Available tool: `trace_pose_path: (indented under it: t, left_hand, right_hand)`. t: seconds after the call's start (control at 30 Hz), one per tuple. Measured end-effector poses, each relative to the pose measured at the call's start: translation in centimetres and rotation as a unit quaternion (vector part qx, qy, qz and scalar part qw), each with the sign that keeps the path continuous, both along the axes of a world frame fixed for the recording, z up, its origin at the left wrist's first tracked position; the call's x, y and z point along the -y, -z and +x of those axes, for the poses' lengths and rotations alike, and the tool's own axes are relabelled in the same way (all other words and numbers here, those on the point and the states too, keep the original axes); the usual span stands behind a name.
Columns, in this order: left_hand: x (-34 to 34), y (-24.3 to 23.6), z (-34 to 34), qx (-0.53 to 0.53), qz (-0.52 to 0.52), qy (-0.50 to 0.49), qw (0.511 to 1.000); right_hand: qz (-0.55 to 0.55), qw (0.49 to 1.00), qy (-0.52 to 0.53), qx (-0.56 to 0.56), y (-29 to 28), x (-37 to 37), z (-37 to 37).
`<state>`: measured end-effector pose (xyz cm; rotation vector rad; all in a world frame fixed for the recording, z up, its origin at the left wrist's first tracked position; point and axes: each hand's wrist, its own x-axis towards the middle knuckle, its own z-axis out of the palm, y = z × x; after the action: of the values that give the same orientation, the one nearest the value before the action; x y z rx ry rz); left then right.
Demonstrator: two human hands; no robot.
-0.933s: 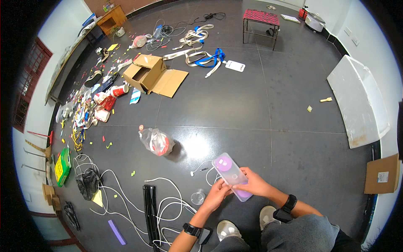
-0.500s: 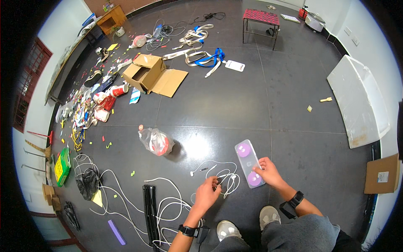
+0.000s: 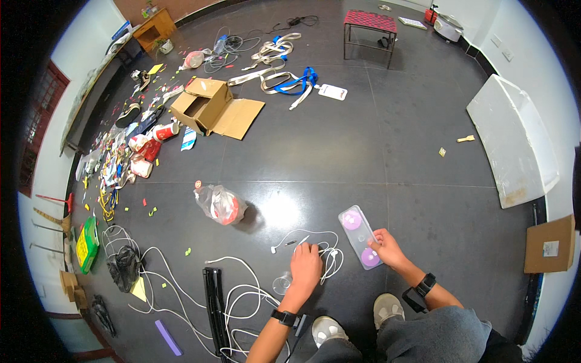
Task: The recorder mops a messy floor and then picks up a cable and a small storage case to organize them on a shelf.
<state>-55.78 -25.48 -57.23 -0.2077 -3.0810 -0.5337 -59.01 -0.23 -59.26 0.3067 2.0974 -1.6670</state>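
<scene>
My right hand (image 3: 388, 248) grips the right edge of a long clear plastic case (image 3: 361, 237) holding two purple round pieces, tilted just above the floor. My left hand (image 3: 306, 266) reaches down over a thin white cable (image 3: 334, 251), coiled like earphones. Its fingertips are at the cable, but the back of the hand hides most of the fingers, so I cannot tell whether they hold it. Beside the left wrist lies a small clear round container (image 3: 282, 283). Thicker white cables (image 3: 251, 287) loop to the left, by a long black folded object (image 3: 215, 302).
A tied clear plastic bag (image 3: 219, 204) sits ahead. Further off are an open cardboard box (image 3: 209, 106), a litter heap (image 3: 118, 157), blue-and-white straps (image 3: 293, 81) and a red-topped stool (image 3: 370, 23). A white foam box (image 3: 511, 142) stands at right. A purple strip (image 3: 168, 337) lies lower left.
My left hand has moved slightly right and forward onto the thin white cable, uncovering the clear round container. The right hand still holds the case, now turned a little. The view has shifted slightly.
</scene>
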Motion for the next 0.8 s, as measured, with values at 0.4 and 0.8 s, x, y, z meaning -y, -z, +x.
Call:
trace_pose_path:
  t: [0.4,0.8]
  left_hand:
    - [0.0,-5.5,-0.5,0.077,0.239,-0.048,0.967]
    - [-0.7,-11.5,-0.9,0.127,0.396,-0.017,0.909]
  right_hand:
    - [0.145,0.987,-0.043,-0.056,1.2,-1.1,-0.2]
    - [0.054,0.907,-0.221,-0.355,-12.4,3.1,-2.7]
